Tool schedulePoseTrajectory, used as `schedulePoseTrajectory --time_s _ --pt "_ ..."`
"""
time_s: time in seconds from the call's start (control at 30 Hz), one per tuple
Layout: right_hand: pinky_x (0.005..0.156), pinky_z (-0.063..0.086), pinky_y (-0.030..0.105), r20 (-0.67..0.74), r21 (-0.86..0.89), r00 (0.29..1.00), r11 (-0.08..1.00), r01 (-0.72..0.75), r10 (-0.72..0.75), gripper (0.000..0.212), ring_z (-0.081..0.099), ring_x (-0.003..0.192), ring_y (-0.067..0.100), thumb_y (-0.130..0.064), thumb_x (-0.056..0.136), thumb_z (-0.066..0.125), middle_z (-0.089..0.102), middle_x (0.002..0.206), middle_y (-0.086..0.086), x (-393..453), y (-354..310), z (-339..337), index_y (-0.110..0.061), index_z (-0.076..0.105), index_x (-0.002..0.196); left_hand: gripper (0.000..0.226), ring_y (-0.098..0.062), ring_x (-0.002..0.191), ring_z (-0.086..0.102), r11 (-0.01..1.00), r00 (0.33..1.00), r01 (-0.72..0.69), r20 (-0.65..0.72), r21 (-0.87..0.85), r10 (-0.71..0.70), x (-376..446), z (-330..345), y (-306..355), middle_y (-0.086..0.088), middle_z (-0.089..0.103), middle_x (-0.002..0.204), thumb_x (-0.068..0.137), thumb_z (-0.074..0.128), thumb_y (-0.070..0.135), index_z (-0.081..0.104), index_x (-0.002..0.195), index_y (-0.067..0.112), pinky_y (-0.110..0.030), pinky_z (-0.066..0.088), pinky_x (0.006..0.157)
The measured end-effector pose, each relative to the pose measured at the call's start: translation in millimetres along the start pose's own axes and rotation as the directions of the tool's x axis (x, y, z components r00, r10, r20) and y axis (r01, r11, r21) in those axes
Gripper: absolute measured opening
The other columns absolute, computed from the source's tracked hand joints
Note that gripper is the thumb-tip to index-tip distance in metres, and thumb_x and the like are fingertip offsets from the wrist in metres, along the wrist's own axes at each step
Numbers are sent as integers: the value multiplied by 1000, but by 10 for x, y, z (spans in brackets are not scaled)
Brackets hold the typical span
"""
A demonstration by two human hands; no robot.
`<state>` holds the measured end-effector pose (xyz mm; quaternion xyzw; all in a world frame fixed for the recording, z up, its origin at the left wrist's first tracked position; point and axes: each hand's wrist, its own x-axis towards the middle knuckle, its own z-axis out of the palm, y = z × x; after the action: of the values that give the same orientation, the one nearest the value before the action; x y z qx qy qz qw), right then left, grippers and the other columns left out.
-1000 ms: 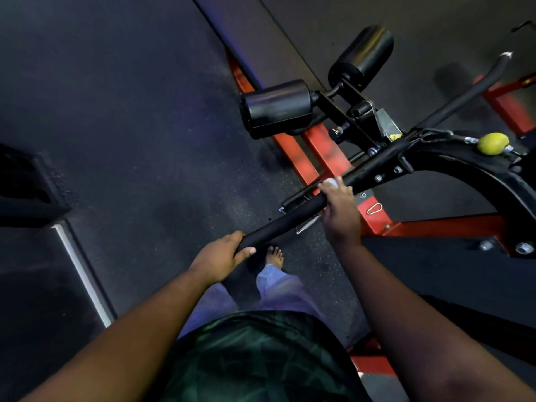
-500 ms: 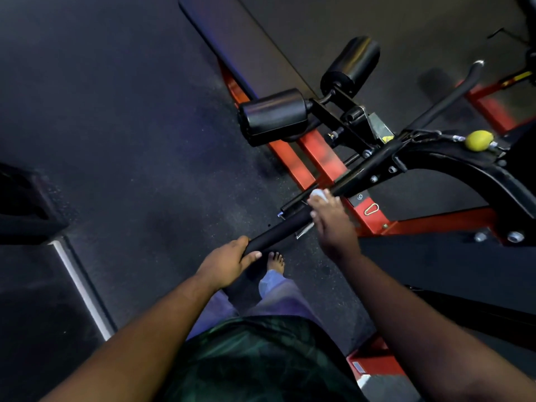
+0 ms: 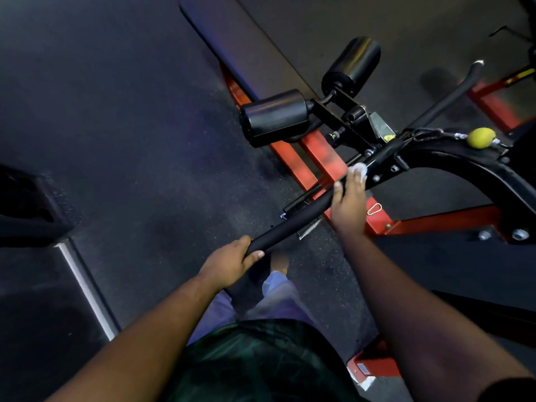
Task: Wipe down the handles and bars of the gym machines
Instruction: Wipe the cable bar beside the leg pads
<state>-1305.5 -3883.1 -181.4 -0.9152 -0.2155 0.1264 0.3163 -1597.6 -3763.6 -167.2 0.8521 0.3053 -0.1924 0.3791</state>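
A long black foam-covered handle bar [image 3: 293, 224] runs diagonally from lower left up to the machine's black arm [image 3: 452, 166]. My left hand [image 3: 229, 264] grips the bar's near end. My right hand [image 3: 348, 203] is wrapped over the bar higher up and presses a small white wipe [image 3: 358, 169] against it; only a bit of the wipe shows past my fingertips. A second black handle [image 3: 446, 103] sticks out on the far side.
Two black roller pads [image 3: 274, 117] [image 3: 352, 63] stand behind the bar on the red frame [image 3: 307, 158]. A yellow knob [image 3: 480, 137] sits on the black arm. A dark bench pad [image 3: 240, 42] lies beyond. Dark rubber floor spreads left, with a platform edge [image 3: 84, 288].
My right hand slid down the bar toward me with the wipe, then back up toward the machine arm. My left hand kept its hold on the bar's end.
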Motion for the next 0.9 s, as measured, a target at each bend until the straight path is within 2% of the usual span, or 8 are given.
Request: schedulePoseTrajectory --time_s 0.17,0.3,0.4,0.5,0.63,0.73,0.8,0.9 --pt "125 17 41 84 7 972 976 219 -219 53 17 156 22 -26 105 42 29 165 8 -1066 -201 131 -10 38 156 38 -15 79 59 1000 1000 -9 15 -14 9 -16 -12 -6 2 60 95 103 41 62 46 108 25 -44 53 73" --pt "119 28 52 236 -155 861 857 491 -450 45 35 147 28 -24 103 45 50 153 1 -1070 -150 -67 -18 51 147 39 -16 84 61 1000 999 -16 28 -18 17 0 -40 -13 3 62 99 102 41 64 47 111 27 -46 54 77" --pt "117 29 56 245 -243 889 863 443 -387 39 37 144 32 -23 102 48 54 149 -1 -491 -35 -269 -24 57 140 39 -17 84 61 999 999 -25 35 -20 26 -2 -53 -5 2 62 100 102 42 63 47 111 25 -45 54 77" --pt "120 21 57 286 -164 899 907 388 -333 34 26 152 31 -27 108 43 50 152 1 -134 27 -303 -19 61 137 39 -17 86 62 998 999 -33 38 -51 35 0 -65 -30 1 63 103 102 46 61 49 116 24 -44 53 77" --pt "126 14 50 227 -95 919 932 350 -322 33 30 151 25 -18 107 47 56 148 6 -382 -84 -147 -13 64 134 40 -14 91 63 993 997 -31 72 -112 39 -39 -81 -176 3 64 109 101 52 58 52 125 26 -36 52 77" --pt "125 17 51 222 -81 905 918 389 -364 39 30 151 22 -13 102 46 52 151 6 -768 -138 7 -12 59 139 40 -12 95 61 986 995 -36 85 -161 50 -112 -47 -290 3 64 116 101 58 50 51 132 26 -30 46 75" --pt "122 23 58 264 -140 858 863 486 -441 46 34 149 22 -8 94 53 53 150 7 -1041 -196 167 -13 57 139 42 -14 98 62 983 993 -55 93 -178 72 -144 -21 -355 1 64 121 102 62 39 49 139 25 -30 47 78" --pt "118 25 64 383 -231 676 643 730 -629 59 33 150 19 -5 86 62 48 154 2 -1516 -269 450 -17 54 142 47 -16 100 63 978 990 -92 92 -188 111 -153 -15 -416 -4 64 127 99 66 24 49 142 22 -31 48 83"
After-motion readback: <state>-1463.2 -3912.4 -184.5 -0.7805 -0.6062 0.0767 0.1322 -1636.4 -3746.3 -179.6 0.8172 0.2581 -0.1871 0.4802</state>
